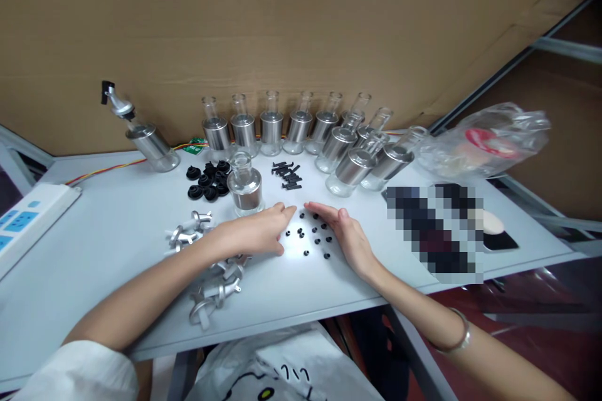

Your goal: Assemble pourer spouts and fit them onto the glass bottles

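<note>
Several small black rubber plugs (301, 233) lie scattered on the white table between my two hands. My left hand (263, 229) rests at their left side, fingers stretched out and holding nothing. On the right, my right hand (348, 239) lies on its edge with straight fingers, cupped beside the plugs. Just behind my left hand stands a glass bottle with a metal sleeve (246, 191). Silver pourer spouts (221, 291) lie near and partly under my left forearm. Black stoppers (207, 182) are heaped left of that bottle, and short black strips (288, 175) lie beyond it.
More sleeved glass bottles (271, 128) line the back and right. At the left, one bottle (151, 145) carries a pourer. A power strip (32, 219) lies at the left edge; a clear plastic bag (489, 141) and a blurred-out patch (435, 232) are at right.
</note>
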{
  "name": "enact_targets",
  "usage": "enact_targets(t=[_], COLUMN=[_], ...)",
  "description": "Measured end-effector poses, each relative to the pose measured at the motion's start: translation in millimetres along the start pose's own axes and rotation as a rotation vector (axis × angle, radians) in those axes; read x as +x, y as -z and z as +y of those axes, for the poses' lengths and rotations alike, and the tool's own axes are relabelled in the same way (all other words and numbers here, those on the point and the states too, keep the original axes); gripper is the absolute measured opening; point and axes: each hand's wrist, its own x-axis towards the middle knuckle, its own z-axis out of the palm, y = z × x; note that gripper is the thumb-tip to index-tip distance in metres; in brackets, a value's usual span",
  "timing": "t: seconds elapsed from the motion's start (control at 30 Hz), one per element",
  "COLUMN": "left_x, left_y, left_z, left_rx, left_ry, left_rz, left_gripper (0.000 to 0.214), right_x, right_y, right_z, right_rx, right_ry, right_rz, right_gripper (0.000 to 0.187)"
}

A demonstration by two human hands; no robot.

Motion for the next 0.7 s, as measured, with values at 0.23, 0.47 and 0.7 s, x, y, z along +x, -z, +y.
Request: enact_targets(t=[0.23,0.47,0.7], left_x=[-17,-16,-13], left_y=[7.1,6.6,4.0], left_z=[10,6,3], left_rx=[0.049,0.065,0.085], left_ry=[0.057,0.040,0.011], left_rz=[-0.002,-0.026,0.008], left_gripper=[0.044,0.040,0.040], right_x=[19,22,9], right_y=[-10,-10,-12], right_z=[-17,-24,-20], right_rx=[-0.083,-0.115,-0.077], right_ry=[0.016,0.014,-0.035], right_rz=[-0.115,-0.192,-0.140], right_gripper=[0.064,0.059,0.058])
